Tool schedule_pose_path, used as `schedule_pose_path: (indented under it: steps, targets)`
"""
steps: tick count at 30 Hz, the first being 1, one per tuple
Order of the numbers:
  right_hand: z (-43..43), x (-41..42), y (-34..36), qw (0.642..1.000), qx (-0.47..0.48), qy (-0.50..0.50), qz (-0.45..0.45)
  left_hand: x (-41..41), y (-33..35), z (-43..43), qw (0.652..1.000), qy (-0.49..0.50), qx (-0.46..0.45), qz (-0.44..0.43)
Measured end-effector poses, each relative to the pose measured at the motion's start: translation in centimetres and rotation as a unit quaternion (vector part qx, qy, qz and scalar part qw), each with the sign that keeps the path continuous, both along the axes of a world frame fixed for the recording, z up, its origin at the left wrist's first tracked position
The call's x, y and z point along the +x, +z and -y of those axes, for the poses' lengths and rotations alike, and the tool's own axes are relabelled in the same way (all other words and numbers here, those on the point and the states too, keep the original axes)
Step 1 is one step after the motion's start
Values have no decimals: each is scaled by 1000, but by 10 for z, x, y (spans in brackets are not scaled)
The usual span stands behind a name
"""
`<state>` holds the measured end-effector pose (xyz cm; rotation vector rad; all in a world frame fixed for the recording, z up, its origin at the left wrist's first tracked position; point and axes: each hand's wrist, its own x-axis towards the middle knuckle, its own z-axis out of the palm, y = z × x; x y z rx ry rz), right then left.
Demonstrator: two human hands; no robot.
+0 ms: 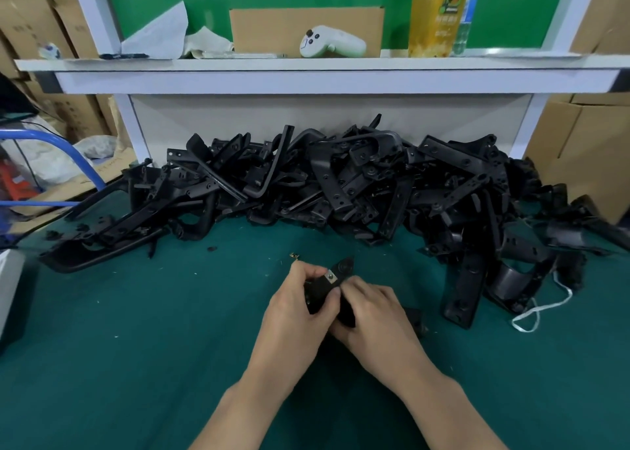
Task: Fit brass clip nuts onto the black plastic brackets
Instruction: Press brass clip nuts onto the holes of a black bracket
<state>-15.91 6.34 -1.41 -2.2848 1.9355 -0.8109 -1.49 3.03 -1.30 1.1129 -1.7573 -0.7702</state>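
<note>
Both hands hold one black plastic bracket [344,268] just above the green mat [143,330], near its middle. My left hand [300,310] wraps its left side, thumb near the top. My right hand [378,316] grips it from the right, its thumb pressing beside a brass clip nut [331,275] seated on the bracket's upper face. Most of the bracket is hidden by the fingers. A loose brass clip nut [293,255] lies on the mat just beyond the hands.
A big heap of black brackets [341,180] runs across the back of the mat. A white cord [538,310] lies at the right. A shelf [306,64] above holds a white controller [332,42], cardboard and bottles. Cardboard boxes [586,149] stand right; a blue trolley handle [64,146] left.
</note>
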Motion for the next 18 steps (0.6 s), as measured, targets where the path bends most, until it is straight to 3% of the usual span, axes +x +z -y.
schedule_pose_path:
  steps: [7,11,15,18]
  targets:
    - [3,-2,-2,1000,-9,-3,9,7,2,5,1000,-24,-10,5]
    - [3,-2,-1,999,-20,-12,33,35,12,13,1000,18,-22,8]
    - [1,-9,1,996,-43,-34,71,57,5,19,991,-40,13,126]
    - [2,-16,0,997,-38,-37,59,58,-1,20,980,-92,97,144]
